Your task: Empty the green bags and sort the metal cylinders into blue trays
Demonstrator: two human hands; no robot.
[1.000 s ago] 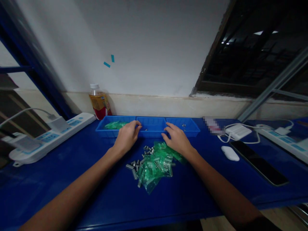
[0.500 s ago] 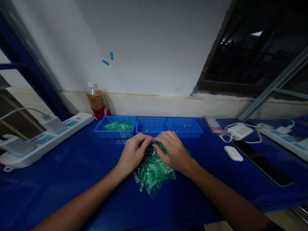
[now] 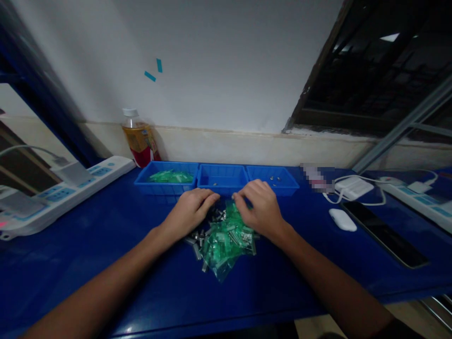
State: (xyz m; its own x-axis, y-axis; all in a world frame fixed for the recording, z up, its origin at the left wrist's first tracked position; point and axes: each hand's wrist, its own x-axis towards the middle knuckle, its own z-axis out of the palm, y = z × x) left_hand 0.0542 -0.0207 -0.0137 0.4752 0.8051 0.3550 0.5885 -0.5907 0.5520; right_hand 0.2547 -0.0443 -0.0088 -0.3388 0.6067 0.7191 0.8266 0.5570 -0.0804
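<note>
A pile of green-tinted clear plastic packets [image 3: 226,245] and loose metal screws [image 3: 199,238] lies on the blue table. My left hand [image 3: 192,209] is over the pile's left side, thumb and fingertips pressed together; whatever they may hold is hidden. Above the pile's right side, my right hand [image 3: 259,207] pinches a tiny shiny metal piece, too small to name, between thumb and forefinger. A narrow gap separates the two hands. Behind them stand a left blue bin [image 3: 165,189] of green packets, a middle bin [image 3: 222,167] and a right bin [image 3: 294,186] with a few small metal pieces.
A drink bottle [image 3: 137,139] stands by the wall behind the left bin. Power strips [image 3: 109,165] lie at both sides. To the right are a white earbud case [image 3: 342,220], a dark phone [image 3: 386,235] and a white charger [image 3: 356,188] with its cable.
My hands have drawn apart; their fingertips met over the pile before. More loose screws show at the pile's left edge. The view has tilted slightly downward.
</note>
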